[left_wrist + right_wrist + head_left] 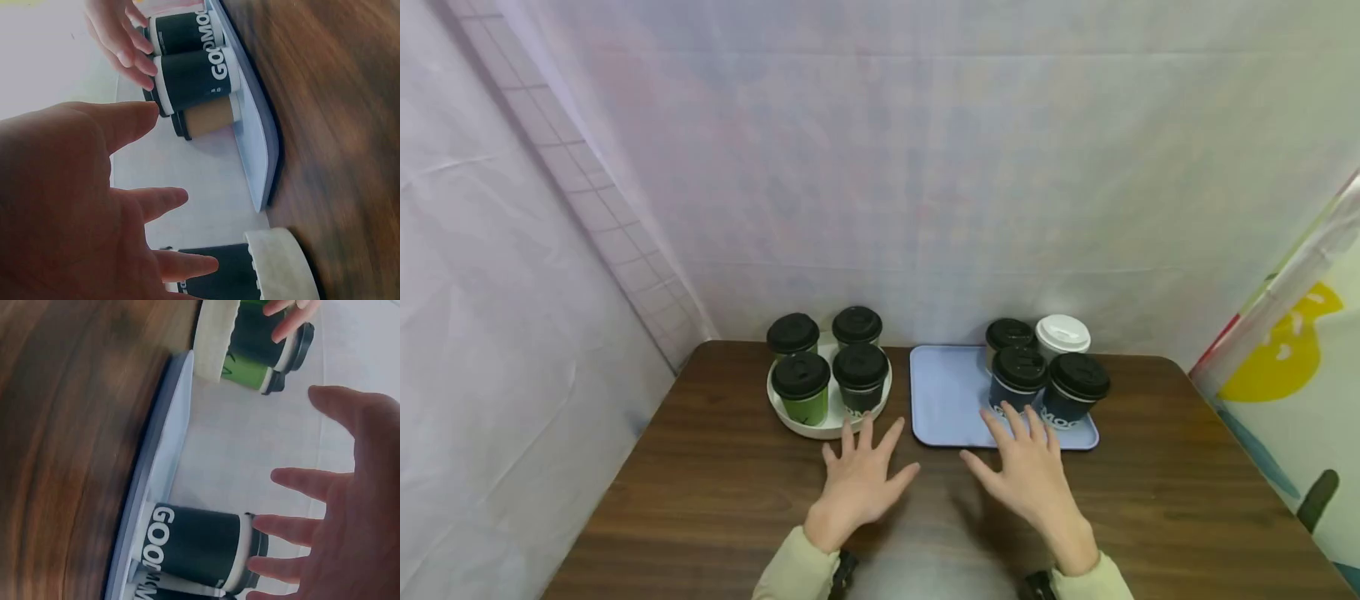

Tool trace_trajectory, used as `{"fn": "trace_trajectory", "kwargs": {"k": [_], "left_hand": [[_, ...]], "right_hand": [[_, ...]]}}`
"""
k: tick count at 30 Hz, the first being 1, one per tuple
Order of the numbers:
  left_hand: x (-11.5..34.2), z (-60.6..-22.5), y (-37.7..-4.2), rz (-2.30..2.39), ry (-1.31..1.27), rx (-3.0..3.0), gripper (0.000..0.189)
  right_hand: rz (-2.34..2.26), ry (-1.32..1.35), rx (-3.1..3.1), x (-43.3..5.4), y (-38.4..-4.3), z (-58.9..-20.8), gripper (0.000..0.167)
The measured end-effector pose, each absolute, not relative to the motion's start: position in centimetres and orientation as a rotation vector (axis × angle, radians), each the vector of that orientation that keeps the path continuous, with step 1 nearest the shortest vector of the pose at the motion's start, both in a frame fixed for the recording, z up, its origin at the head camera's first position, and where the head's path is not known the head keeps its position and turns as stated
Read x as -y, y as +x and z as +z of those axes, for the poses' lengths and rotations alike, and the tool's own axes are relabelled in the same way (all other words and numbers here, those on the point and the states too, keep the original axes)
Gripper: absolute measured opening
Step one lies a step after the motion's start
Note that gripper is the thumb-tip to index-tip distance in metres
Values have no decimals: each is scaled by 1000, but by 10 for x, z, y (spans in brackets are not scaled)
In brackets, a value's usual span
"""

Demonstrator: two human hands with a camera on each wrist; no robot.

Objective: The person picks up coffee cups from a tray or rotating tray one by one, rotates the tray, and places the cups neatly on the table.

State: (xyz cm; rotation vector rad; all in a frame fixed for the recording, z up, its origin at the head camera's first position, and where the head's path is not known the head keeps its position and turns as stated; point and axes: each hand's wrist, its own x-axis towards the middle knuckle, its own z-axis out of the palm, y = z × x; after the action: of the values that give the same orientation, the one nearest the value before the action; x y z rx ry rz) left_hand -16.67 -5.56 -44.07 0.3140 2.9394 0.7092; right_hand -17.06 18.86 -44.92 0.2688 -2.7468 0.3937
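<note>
My left hand (859, 483) is spread above the table, fingertips just in front of a round white tray (820, 432). On that tray stand a green cup (806, 408), a dark cup (861, 398) and two more behind, all with black lids. My right hand (1028, 473) is likewise spread, its fingertips near the front cups of a blue rectangular tray (947, 400). Two navy cups with white lettering, one left (1017, 383) and one right (1067, 404), stand at its front. Behind them are a black-lidded brown cup (209, 117) and a white-lidded cup (1063, 335). Neither hand holds anything.
Both trays sit side by side at the back of the brown wooden table (700, 483), with a narrow gap between them. A pale cloth curtain (925, 183) hangs right behind the table's far edge. Another white cloth (512, 333) hangs at the left, and a patterned cloth (1292, 367) at the right.
</note>
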Motion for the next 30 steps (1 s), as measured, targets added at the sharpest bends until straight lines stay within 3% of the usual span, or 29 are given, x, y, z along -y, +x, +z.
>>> {"fn": "trace_trajectory", "kwargs": {"k": [12, 19, 30], "left_hand": [[47, -444, -164, 705, 340, -2877, 69], [45, -452, -162, 662, 354, -2916, 69], [38, -455, -159, 644, 378, -2918, 70]], "right_hand": [[485, -1, 2457, -264, -189, -432, 57], [454, -17, 2641, -300, -221, -429, 70], [485, -25, 2921, -311, -248, -429, 89]]}}
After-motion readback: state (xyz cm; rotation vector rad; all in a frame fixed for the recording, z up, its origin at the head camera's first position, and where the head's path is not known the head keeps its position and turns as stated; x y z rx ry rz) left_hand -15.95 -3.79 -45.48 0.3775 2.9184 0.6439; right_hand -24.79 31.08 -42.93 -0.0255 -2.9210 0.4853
